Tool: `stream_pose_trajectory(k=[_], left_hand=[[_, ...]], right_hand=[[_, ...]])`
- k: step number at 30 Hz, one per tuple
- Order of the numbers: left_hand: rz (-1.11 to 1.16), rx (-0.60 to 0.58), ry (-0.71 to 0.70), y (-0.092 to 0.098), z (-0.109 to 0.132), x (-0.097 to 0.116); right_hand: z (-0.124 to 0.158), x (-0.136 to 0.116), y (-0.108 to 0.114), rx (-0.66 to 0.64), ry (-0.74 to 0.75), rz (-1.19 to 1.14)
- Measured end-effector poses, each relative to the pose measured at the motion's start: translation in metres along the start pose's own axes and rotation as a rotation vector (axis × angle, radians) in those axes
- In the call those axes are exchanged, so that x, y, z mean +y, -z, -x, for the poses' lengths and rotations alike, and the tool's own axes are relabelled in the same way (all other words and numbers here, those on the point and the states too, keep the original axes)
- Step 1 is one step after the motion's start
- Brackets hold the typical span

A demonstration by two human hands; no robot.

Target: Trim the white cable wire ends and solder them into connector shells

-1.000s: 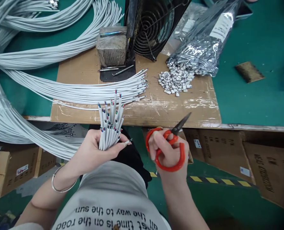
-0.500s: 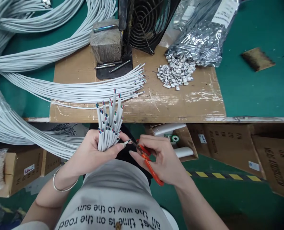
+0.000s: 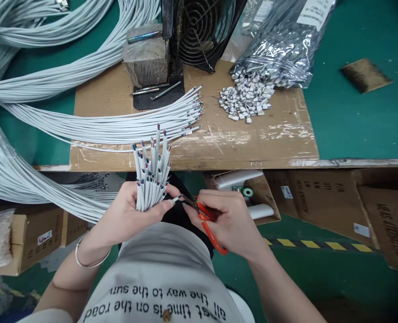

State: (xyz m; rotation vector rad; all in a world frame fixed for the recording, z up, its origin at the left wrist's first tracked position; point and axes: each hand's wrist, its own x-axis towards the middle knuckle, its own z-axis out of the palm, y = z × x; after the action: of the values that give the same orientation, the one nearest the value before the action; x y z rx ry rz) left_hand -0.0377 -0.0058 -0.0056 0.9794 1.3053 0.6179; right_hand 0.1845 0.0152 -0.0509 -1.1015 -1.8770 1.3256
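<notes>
My left hand (image 3: pixel 140 208) is closed round a bundle of white cables (image 3: pixel 152 179), whose cut ends point up and show small coloured wires. Between its thumb and fingers, one cable end (image 3: pixel 176 198) sticks out sideways to the right. My right hand (image 3: pixel 224 220) grips scissors (image 3: pixel 207 214) with orange handles and dark blades. The blade tips are at the end of that single cable; whether they are closed on its wires is too small to tell.
More white cables (image 3: pixel 135 127) lie across cardboard (image 3: pixel 253 143) on the green table. Behind stand a wrapped block (image 3: pixel 147 58) with metal tips and a black fan (image 3: pixel 199 31). Small white-and-metal connectors (image 3: pixel 246 98) spill near a silvery bag (image 3: pixel 283 45). Cartons (image 3: pixel 313 206) stand below the table edge.
The view has shifted slightly. Both hands keep nearly the same place, with the scissor blades still at the single cable's end. The scissors have turned a little in my right hand.
</notes>
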Motion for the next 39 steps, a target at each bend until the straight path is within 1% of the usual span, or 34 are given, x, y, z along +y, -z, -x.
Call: stream_pose_trajectory(k=[9, 12, 14, 16, 19, 23, 26, 28, 31, 34, 37, 39], left_hand=[[-0.012, 0.013, 0.006, -0.001, 0.001, 0.000], [-0.003, 0.005, 0.005, -0.001, 0.000, 0.002], [0.012, 0.001, 0.022, -0.002, 0.000, 0.002], [0.035, 0.002, 0.054, -0.002, -0.001, 0.003], [0.078, 0.002, 0.089, -0.004, -0.002, 0.004], [0.122, 0.013, 0.080, -0.004, -0.002, 0.005], [0.130, 0.015, 0.082, -0.001, -0.002, 0.004], [0.120, 0.003, 0.051, 0.002, -0.001, 0.003], [0.127, -0.016, -0.015, 0.007, -0.001, 0.000], [0.189, -0.027, -0.041, 0.009, -0.002, -0.001], [0.208, 0.014, -0.092, 0.009, -0.002, -0.002], [0.234, 0.015, -0.107, 0.009, -0.003, -0.003]], right_hand=[[0.001, 0.004, -0.004, 0.085, 0.065, 0.070], [0.003, 0.007, -0.006, 0.199, 0.066, 0.044], [0.003, 0.007, -0.007, 0.294, 0.008, 0.008], [0.002, 0.004, -0.008, 0.343, -0.052, -0.061], [-0.001, -0.001, -0.012, 0.339, -0.080, -0.210], [-0.009, -0.009, -0.023, 0.347, -0.034, -0.335], [-0.012, -0.011, -0.028, 0.361, -0.022, -0.315], [-0.009, -0.009, -0.027, 0.368, -0.045, -0.277], [-0.003, -0.005, -0.024, 0.373, -0.083, -0.261], [0.004, 0.000, -0.018, 0.373, -0.112, -0.279], [0.011, 0.007, -0.013, 0.354, -0.148, -0.250], [0.015, 0.012, -0.011, 0.326, -0.160, -0.222]])
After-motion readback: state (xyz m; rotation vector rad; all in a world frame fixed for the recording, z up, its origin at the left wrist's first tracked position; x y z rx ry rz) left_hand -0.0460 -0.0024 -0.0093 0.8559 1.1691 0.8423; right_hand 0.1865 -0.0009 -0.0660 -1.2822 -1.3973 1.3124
